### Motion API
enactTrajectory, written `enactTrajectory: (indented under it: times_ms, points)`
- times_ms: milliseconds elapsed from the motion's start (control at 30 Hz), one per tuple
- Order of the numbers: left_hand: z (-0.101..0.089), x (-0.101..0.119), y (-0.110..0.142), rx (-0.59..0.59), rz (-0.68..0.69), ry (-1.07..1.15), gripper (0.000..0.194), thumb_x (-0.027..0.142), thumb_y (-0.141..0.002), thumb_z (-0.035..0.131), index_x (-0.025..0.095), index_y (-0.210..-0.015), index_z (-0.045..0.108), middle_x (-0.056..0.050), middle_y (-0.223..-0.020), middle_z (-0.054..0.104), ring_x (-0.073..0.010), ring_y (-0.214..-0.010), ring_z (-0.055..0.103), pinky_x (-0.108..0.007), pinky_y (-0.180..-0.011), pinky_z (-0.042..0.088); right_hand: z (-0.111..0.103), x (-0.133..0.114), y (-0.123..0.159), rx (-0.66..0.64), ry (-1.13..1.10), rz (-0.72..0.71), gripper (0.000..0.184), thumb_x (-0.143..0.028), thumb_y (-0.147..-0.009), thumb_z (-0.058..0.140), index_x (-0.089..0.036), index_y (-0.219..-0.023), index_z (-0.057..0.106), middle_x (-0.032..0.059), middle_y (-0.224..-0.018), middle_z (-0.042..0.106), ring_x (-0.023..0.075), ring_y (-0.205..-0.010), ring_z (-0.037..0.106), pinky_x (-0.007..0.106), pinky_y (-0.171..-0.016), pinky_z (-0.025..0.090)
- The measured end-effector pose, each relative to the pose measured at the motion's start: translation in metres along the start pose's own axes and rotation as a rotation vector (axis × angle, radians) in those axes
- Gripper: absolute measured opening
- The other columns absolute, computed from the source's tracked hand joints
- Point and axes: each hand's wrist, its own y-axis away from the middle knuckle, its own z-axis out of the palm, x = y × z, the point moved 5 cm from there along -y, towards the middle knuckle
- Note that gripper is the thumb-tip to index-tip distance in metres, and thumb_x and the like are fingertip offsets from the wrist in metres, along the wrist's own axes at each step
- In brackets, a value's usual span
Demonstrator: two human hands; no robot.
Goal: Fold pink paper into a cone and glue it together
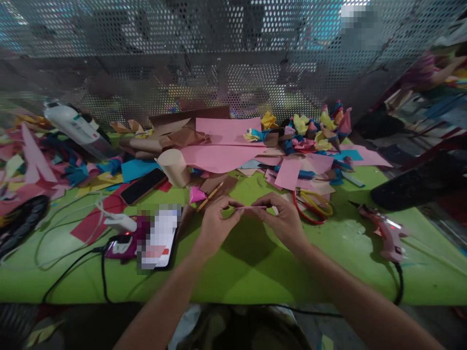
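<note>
A small piece of pink paper is stretched between my two hands above the green table, seen nearly edge-on. My left hand pinches its left end between thumb and fingers. On the other end, my right hand has the same kind of pinch. Red- and yellow-handled scissors lie just right of my right hand. Beyond my left hand are a pencil and a small bright pink packet.
A lit phone, a dark phone and a power strip with cables lie left. A pink glue gun sits right, near a black cylindrical object. Paper scraps, a paper tube and a white bottle line the back.
</note>
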Motion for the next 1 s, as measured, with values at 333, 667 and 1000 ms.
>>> enactTrajectory:
  times_ms: [333,667,1000]
  points:
    - [-0.0038,-0.0037,0.0004,0.015,-0.025,0.013,0.005,0.018,-0.080,0.066,0.019,-0.084,0.067,-0.003,-0.087,0.071,-0.0173,-0.085,0.065,-0.030,-0.079,0.050,-0.0044,0.0026,0.0001,0.025,-0.020,0.060,0.018,-0.039,-0.080,0.074,-0.022,-0.078,0.072,0.0019,-0.074,0.068,0.0174,-0.069,0.058,0.029,-0.061,0.045]
    - [-0.0048,-0.0032,0.0011,-0.002,-0.009,0.012,0.002,0.019,-0.082,0.064,0.019,-0.083,0.066,-0.003,-0.085,0.069,-0.0172,-0.084,0.064,-0.030,-0.078,0.051,-0.0034,0.0084,0.0015,-0.003,-0.032,0.096,0.018,-0.039,-0.081,0.072,-0.022,-0.079,0.072,0.0028,-0.077,0.069,0.0184,-0.073,0.059,0.030,-0.065,0.047]
    - [-0.0052,-0.0018,0.0004,0.004,-0.006,0.005,0.003,0.019,-0.081,0.063,0.019,-0.079,0.065,-0.003,-0.082,0.069,-0.0168,-0.081,0.063,-0.030,-0.078,0.050,-0.0029,0.0048,0.0006,0.015,-0.013,0.098,0.018,-0.039,-0.080,0.072,-0.021,-0.076,0.071,0.0030,-0.075,0.068,0.0187,-0.073,0.059,0.031,-0.066,0.045]
